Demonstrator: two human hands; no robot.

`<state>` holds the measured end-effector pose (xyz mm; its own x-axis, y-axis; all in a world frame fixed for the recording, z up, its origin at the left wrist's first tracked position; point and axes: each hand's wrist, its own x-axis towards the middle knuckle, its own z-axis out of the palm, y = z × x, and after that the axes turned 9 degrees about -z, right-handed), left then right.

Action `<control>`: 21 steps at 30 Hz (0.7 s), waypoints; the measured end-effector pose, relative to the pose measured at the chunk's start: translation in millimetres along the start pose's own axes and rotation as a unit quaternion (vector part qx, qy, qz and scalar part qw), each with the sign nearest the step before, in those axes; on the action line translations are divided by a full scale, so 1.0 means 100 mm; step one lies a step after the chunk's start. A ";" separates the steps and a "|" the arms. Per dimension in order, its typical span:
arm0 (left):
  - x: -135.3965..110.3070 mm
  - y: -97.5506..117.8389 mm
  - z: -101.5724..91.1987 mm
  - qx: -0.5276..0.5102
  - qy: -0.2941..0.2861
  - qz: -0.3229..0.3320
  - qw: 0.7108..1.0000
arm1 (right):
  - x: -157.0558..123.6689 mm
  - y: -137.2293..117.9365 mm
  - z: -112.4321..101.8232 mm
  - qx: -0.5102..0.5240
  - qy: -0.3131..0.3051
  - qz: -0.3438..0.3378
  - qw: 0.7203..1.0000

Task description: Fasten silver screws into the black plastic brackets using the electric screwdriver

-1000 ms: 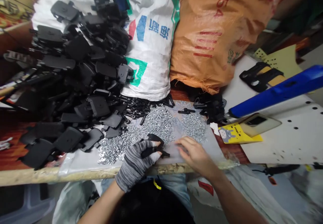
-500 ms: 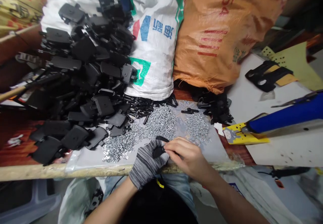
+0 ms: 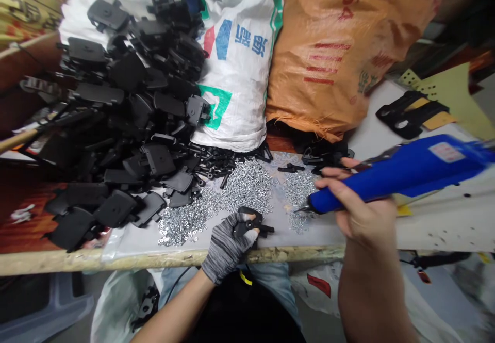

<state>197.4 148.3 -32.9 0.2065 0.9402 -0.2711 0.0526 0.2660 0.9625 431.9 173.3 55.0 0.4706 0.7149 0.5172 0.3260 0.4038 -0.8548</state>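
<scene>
My left hand (image 3: 228,245), in a grey knitted glove with bare fingertips, grips a black plastic part (image 3: 253,224) just above the table's front edge. A dark arm sticks out of that part to the right. My bare right hand (image 3: 358,203) is wrapped round a blue electric screwdriver (image 3: 402,170), whose bit points left, over a pile of small screws (image 3: 299,193). Behind my left hand lies a larger heap of silver screws (image 3: 249,185). Small metal nuts or washers (image 3: 185,216) are spread to its left.
Black plastic housings (image 3: 116,209) are piled high on the left. A white sack (image 3: 240,75) and an orange sack (image 3: 320,64) stand at the back. A wooden strip (image 3: 154,261) edges the table. On the right board (image 3: 436,229) lies a black part with a yellow piece.
My right hand has left the black part, moved right and taken hold of the blue electric screwdriver, bringing it left over the screws. My left hand still holds the part, now turned.
</scene>
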 end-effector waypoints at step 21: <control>0.02 0.10 0.01 0.073 -0.019 -0.066 0.995 | -0.48 -0.17 0.71 0.340 -0.256 0.044 0.904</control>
<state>199.6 152.6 -23.5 0.2253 0.8899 -0.3967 0.2227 0.3493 0.9102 345.5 172.9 42.2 -0.0280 0.8615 0.5069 -0.3564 0.4652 -0.8103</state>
